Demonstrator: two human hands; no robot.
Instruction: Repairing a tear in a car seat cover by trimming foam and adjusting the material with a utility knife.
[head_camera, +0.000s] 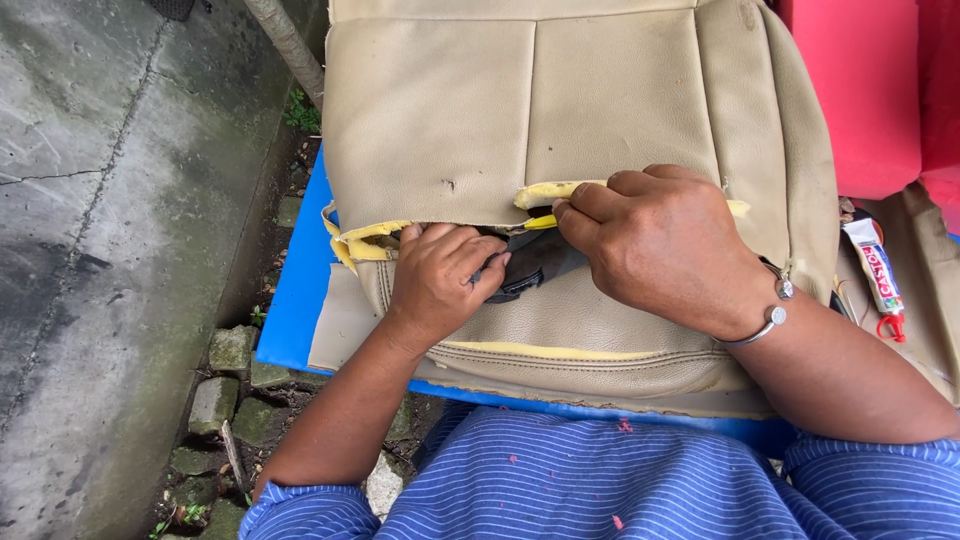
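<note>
In the head view, the person is bending over a beige leather seat cover (560, 110) that is lying across a blue surface (295, 300). A long tear is running across the cover, and yellow foam (365, 240) is showing along its edges.

The left hand (440, 280) is pressing down at the lower edge of the tear, its fingers curled into the opening and touching a black strap or buckle piece (520, 275) inside; its grip is closed loosely around that dark part, seemingly to keep the gap spread and steady. The right hand (655, 240), wearing a metal bracelet (770, 315), is pinching a thin yellow tool (540, 222) between thumb and forefinger, with the tip pointing into the tear beside the left fingers. What kind of tool it is cannot be told.

To the right, a white and red glue tube (875, 275) is lying on more beige material, near the right wrist, and a red cushion (870, 90) is standing behind it. On the left, wet, cracked concrete ground (110, 200) is stretching away, with mossy stones (225, 380) below the blue edge.
</note>
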